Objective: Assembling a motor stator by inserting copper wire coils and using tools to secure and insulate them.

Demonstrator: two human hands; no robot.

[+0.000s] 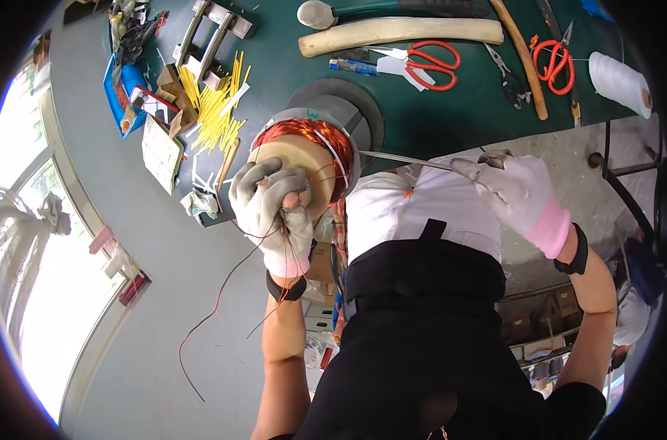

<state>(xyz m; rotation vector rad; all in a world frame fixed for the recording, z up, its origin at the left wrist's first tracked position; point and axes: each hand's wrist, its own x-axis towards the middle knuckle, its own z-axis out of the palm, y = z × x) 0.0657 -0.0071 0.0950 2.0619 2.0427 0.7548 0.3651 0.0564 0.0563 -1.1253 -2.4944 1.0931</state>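
I see my left hand with fingers clamped on thin reddish wire leads against the round copper-wound motor stator at the green tabletop edge. From three o'clock, right hand fingers pinch a slim metal rod. Coils look wound; lead tidying seems left.

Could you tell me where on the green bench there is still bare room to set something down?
The green bench is bare between the copper coil and the red scissors, reaching right beneath the pliers. The top edge, with the wooden handle, and the left end, by the yellow sleeves, are crowded.
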